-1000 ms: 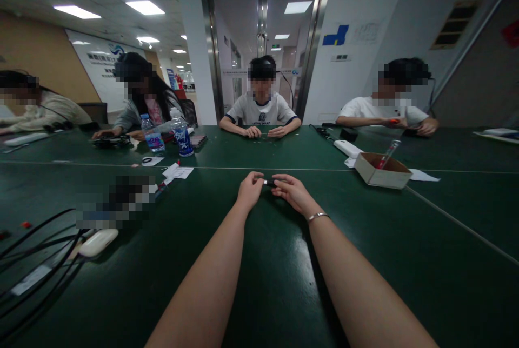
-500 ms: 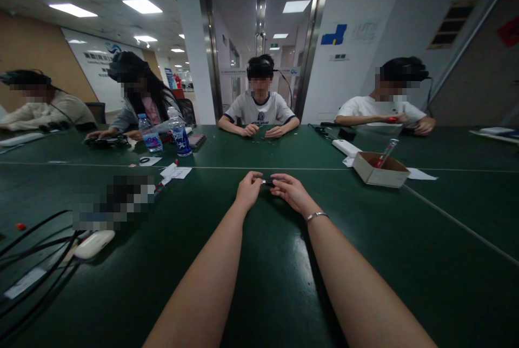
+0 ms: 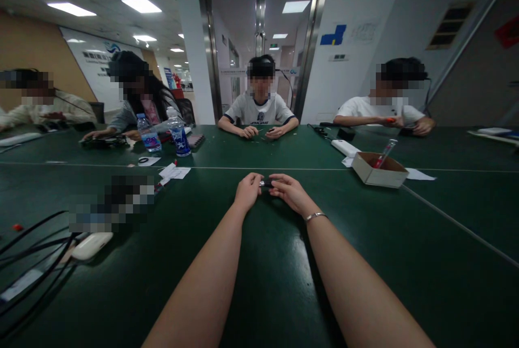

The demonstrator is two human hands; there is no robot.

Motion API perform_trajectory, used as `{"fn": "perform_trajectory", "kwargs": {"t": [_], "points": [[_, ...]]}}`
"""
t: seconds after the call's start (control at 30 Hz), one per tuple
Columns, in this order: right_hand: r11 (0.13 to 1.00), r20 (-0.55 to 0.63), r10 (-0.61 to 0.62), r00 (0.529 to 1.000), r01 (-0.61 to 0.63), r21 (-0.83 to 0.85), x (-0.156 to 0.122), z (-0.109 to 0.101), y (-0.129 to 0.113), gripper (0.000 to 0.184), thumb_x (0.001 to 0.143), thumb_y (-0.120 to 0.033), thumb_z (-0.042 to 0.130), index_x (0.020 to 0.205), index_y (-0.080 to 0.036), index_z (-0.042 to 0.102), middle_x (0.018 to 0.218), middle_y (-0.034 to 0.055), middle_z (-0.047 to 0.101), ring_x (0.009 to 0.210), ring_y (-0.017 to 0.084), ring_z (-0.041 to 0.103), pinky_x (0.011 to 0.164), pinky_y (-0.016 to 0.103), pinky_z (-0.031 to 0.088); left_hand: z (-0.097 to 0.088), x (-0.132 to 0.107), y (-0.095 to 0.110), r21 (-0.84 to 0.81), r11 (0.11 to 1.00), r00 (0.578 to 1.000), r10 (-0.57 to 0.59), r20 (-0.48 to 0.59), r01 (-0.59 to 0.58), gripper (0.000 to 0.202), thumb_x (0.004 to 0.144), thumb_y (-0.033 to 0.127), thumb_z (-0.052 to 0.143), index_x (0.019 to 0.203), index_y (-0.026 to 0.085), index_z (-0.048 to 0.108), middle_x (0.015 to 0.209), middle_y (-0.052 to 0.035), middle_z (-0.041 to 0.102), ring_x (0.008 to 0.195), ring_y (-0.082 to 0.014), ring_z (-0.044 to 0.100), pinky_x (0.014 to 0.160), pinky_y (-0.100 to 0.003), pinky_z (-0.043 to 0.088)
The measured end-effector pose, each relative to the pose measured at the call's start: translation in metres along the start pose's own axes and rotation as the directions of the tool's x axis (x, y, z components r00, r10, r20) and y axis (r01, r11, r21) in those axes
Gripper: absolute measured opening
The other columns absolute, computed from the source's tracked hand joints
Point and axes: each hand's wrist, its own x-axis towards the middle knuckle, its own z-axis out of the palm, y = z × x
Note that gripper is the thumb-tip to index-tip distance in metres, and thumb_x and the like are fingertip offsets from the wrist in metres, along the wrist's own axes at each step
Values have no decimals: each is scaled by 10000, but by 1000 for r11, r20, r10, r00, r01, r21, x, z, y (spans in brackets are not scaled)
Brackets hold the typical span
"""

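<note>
"Piece first: where is it sitting?"

"It's lying between the 2 hands, well left of the box. I'm not managing to tell whether it's touching the table."

"And the hands?"

"Left hand is pinching the silver end, fingers curling nearly closed; right hand is gripping the black end with thumb and fingertips, palm staying half open."

"How are you expecting it to handle?"

"I'm guessing light and stiff, with the silver end perhaps being slippery. I'm favouring the black end for holding, and I'm avoiding bending where the 2 parts are meeting."
</note>
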Motion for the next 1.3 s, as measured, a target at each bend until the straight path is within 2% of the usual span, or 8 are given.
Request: {"fn": "perform_trajectory", "kwargs": {"t": [0.17,0.33,0.43,0.7,0.87,1.0,1.13,1.3], "points": [[1000,-4,22,1000,-22,0,0,0,-1,209,702,-96,774,891,-140,698,783,45,674,621,122,640,598,218,570,0,1,-1,-28,999,1000,-21,20,21,280,837,267,441,1021,201,642,637,10,582,542,-114,509,519,-207,372],[1000,5,12,1000,-12,1,0,0,-1,225,687,-90,772,892,-149,700,772,37,670,610,113,627,575,201,547,0,2,-4,-22,1000,1000,-9,29,10,338,889,377,388,997,184,643,585,10,550,491,-110,478,488,-209,354],[1000,9,0,1000,0,8,0,-1,-1,239,665,-85,772,885,-148,702,769,30,660,600,104,619,559,183,536,1,3,-4,-32,999,1000,-12,14,13,283,855,318,445,1026,196,635,677,5,590,524,-101,502,500,-201,366],[1000,6,-6,1000,6,21,0,0,0,254,643,-39,744,857,-170,706,784,14,634,639,110,628,585,182,553,0,1,-2,-38,999,1000,0,9,0,261,845,301,455,982,188,647,688,0,593,535,-104,511,517,-211,385],[1000,17,-9,1000,9,10,0,-1,0,258,637,-43,744,855,-177,706,810,15,630,660,111,628,593,184,558,0,-1,1,-25,1000,1000,18,19,-17,304,875,346,405,951,181,648,592,9,544,535,-117,501,531,-216,384],[1000,20,-6,1000,6,10,1,-3,1,269,626,-52,752,861,-176,707,817,21,633,673,116,633,611,191,560,0,-1,2,-10,1000,1000,-13,-4,13,286,824,230,417,983,192,651,709,1,592,541,-103,500,527,-213,379],[1000,18,-2,1000,2,9,2,-3,1,276,626,-57,749,869,-180,708,834,21,635,689,120,635,633,204,563,0,0,-1,-8,1000,1000,-2,10,2,301,860,301,396,955,186,658,616,4,558,534,-120,502,526,-222,378],[1000,28,2,1000,-2,10,3,-4,2,276,630,-54,745,874,-176,703,828,23,636,673,114,631,630,202,557,0,2,-4,26,999,999,49,-21,-48,260,802,235,455,947,202,667,824,-19,643,649,-128,544,603,-232,417]]}}
